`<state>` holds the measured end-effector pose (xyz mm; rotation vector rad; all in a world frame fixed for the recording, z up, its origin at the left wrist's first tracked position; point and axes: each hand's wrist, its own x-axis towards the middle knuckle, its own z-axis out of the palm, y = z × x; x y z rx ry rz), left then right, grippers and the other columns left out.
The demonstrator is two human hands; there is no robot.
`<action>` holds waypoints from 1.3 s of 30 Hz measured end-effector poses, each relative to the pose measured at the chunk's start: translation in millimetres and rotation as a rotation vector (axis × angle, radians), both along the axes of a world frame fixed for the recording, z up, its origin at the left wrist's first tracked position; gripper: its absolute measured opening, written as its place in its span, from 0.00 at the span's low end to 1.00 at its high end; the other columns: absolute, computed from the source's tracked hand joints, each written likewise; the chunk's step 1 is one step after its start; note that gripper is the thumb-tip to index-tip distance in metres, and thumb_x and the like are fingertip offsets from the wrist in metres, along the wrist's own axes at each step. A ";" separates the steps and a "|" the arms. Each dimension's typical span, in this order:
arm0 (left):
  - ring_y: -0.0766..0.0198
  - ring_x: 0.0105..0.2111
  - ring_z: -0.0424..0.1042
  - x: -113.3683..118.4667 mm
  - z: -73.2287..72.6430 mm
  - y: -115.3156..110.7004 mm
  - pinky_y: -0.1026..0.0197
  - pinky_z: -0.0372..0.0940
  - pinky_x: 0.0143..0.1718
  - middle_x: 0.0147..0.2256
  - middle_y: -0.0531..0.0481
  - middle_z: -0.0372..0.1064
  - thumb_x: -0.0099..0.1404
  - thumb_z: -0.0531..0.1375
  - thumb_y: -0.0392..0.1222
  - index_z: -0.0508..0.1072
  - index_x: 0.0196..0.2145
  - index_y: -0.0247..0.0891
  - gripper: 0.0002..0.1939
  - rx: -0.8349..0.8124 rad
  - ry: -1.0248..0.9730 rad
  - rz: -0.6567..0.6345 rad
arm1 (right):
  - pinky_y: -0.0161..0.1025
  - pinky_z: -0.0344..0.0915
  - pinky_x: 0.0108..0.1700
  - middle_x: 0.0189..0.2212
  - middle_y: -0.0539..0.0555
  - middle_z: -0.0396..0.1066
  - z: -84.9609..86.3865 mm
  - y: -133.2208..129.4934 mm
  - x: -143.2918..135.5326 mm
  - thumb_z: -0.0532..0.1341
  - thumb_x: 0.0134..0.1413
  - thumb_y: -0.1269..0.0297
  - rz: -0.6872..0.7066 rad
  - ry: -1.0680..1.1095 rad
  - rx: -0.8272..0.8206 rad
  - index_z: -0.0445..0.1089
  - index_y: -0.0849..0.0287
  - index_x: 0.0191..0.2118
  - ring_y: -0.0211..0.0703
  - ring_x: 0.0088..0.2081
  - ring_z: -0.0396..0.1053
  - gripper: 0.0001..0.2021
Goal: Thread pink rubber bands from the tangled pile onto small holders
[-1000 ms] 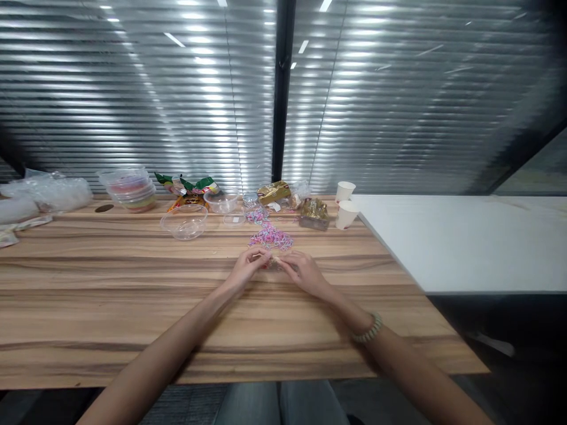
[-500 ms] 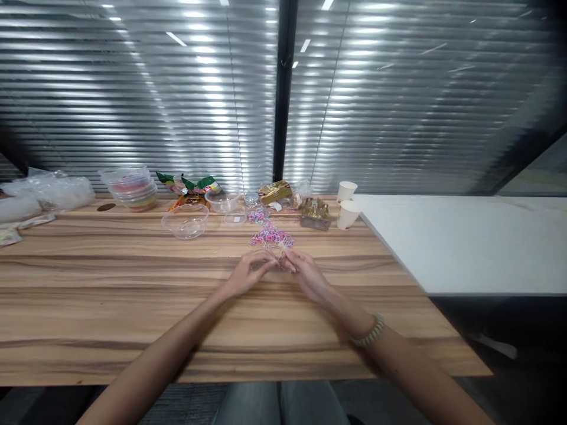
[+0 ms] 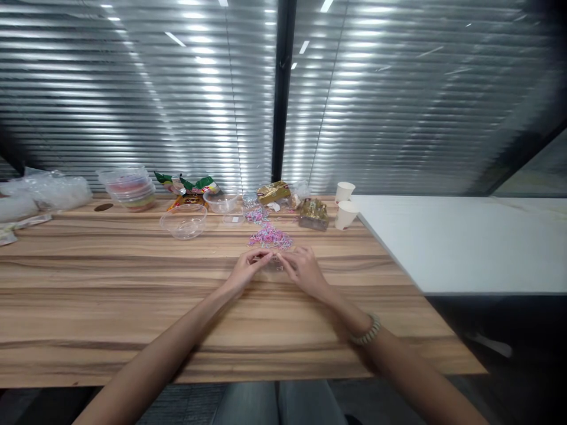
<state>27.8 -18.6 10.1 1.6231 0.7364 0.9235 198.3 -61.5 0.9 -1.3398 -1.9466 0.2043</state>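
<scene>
My left hand (image 3: 246, 269) and my right hand (image 3: 306, 273) meet fingertip to fingertip over the wooden table (image 3: 133, 307). Each is pinched, and what lies between the fingertips is too small to make out. A small reddish piece (image 3: 279, 268) shows just below the fingertips. Right beyond my hands is a loose pile of pink, purple and pale blue small pieces (image 3: 270, 236), with a smaller heap (image 3: 257, 214) of the same kind behind it.
Clear bowls (image 3: 183, 222), stacked tubs (image 3: 128, 188), green snack bags (image 3: 195, 184) and plastic bags (image 3: 48, 192) stand back left. Gold packages (image 3: 313, 213) and two paper cups (image 3: 346, 215) are back right. A white surface (image 3: 478, 242) adjoins on the right.
My right hand has turned, its thumb and finger now reaching left to the left fingertips. A pale piece that was at its fingertips no longer shows. My left hand has barely moved.
</scene>
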 end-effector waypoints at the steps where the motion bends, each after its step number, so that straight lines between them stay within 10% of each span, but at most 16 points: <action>1: 0.60 0.41 0.65 -0.2 2.6 -1.8 0.60 0.57 0.44 0.39 0.46 0.70 0.57 0.58 0.46 0.74 0.37 0.38 0.13 0.080 0.031 -0.011 | 0.40 0.52 0.42 0.29 0.56 0.70 0.2 -0.2 -1.5 0.50 0.58 0.61 -0.025 0.049 -0.026 0.71 0.58 0.34 0.42 0.34 0.61 0.14; 9: 0.60 0.45 0.63 -2.1 7.7 -4.0 0.56 0.55 0.48 0.42 0.46 0.67 0.59 0.57 0.40 0.73 0.38 0.40 0.10 0.588 0.163 0.033 | 0.32 0.49 0.27 0.16 0.46 0.52 0.5 1.7 -13.5 0.56 0.49 0.50 0.123 0.955 -0.403 0.63 0.61 0.25 0.32 0.21 0.50 0.17; 15: 0.62 0.41 0.66 -10.0 12.4 0.9 0.56 0.57 0.46 0.37 0.47 0.71 0.60 0.55 0.35 0.73 0.38 0.40 0.09 0.798 0.156 -0.077 | 0.33 0.50 0.32 0.18 0.45 0.50 3.6 -3.9 -20.4 0.59 0.47 0.51 0.217 1.183 -0.489 0.61 0.61 0.24 0.32 0.24 0.49 0.16; 29: 0.63 0.38 0.65 -13.0 17.7 -2.2 0.59 0.56 0.44 0.33 0.47 0.69 0.59 0.56 0.36 0.70 0.30 0.36 0.03 0.707 0.149 -0.076 | 0.32 0.47 0.30 0.18 0.46 0.51 9.1 -6.8 -22.5 0.61 0.44 0.52 0.251 1.206 -0.533 0.60 0.61 0.21 0.32 0.23 0.49 0.17; 39: 0.68 0.28 0.62 -3.5 8.3 5.2 0.66 0.55 0.31 0.26 0.52 0.64 0.58 0.56 0.46 0.70 0.28 0.35 0.11 0.038 0.060 -0.086 | 0.33 0.53 0.30 0.19 0.48 0.57 0.6 2.1 -11.5 0.55 0.52 0.53 0.209 0.896 -0.323 0.65 0.61 0.25 0.34 0.25 0.55 0.16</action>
